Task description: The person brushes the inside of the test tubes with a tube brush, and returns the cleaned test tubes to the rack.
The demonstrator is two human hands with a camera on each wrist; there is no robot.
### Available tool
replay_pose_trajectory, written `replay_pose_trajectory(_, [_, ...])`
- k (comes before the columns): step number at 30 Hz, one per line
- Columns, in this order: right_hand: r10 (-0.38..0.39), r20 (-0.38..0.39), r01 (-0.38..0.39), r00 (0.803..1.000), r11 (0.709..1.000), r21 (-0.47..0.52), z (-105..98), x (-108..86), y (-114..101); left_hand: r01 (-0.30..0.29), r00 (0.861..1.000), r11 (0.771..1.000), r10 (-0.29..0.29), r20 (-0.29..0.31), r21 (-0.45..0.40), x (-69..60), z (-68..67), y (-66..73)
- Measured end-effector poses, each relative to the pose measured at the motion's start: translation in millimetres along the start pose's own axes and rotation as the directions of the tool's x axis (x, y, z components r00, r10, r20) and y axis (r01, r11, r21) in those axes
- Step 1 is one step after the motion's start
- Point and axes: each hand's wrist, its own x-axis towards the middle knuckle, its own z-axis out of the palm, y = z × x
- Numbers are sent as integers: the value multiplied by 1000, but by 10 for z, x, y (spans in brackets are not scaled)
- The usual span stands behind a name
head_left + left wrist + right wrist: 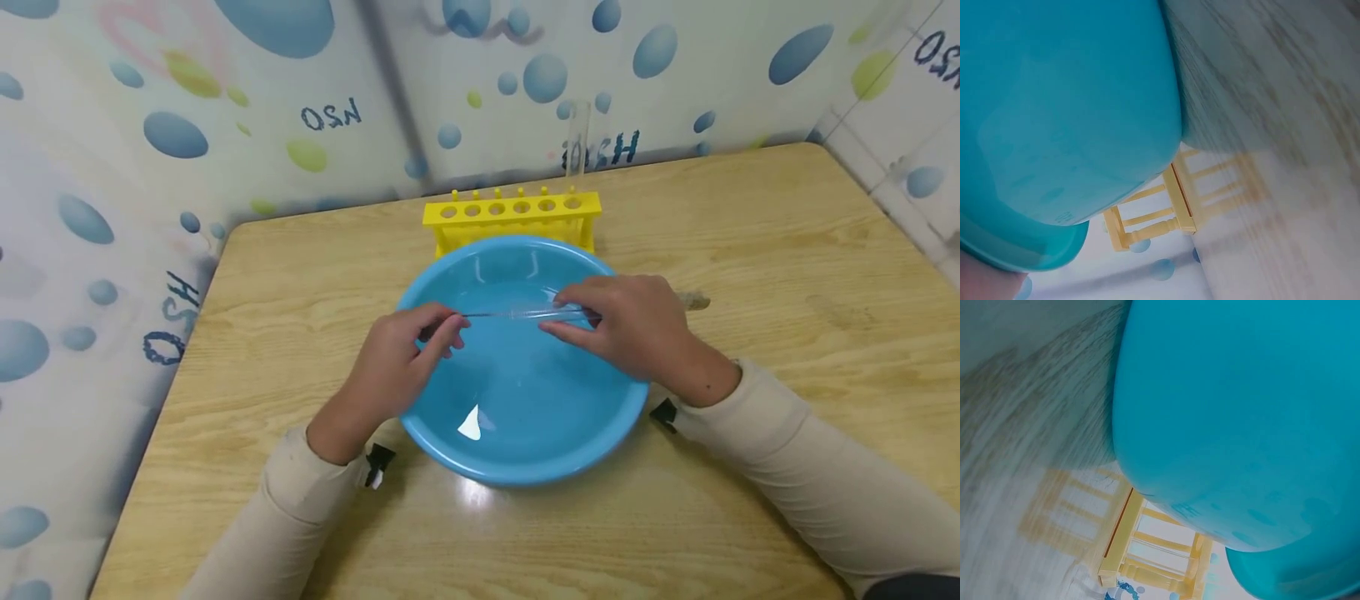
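Over the blue basin (517, 400), my left hand (390, 358) pinches a thin dark wire (486, 315) between thumb and fingers. The wire runs level to the right into the mouth of a clear glass test tube (543, 314). My right hand (637, 325) grips the tube, hiding its far part; whatever is on the wire's end inside is hard to make out. Beyond the right knuckles shows a brownish tip (693, 300), and I cannot tell whether it belongs to the tube. Both wrist views show mainly the outside of the basin (1079, 112).
Behind the basin stands a yellow test tube rack (510, 208), with another clear tube (577, 142) upright in its rightmost hole. All rests on a wooden table (300, 275), whose back edge meets a patterned wall covering (382, 83). A white glare patch (470, 423) shows in the basin.
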Motion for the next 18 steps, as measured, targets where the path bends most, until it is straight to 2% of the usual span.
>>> replay_pose_trajectory(8, [2, 15, -2, 1000, 1000, -3, 19, -27, 9, -36, 999, 999, 36, 14, -10, -22, 23, 3])
replay_pose_trajectory(14, [0, 25, 0, 1000, 1000, 2, 6, -24, 1, -97, 995, 995, 98, -29, 32, -18, 10, -7])
replay_pose_trajectory(18, [-11, 39, 10, 999, 1000, 28, 2, -22, -12, -100, 994, 995, 100, -42, -16, -12, -2, -39])
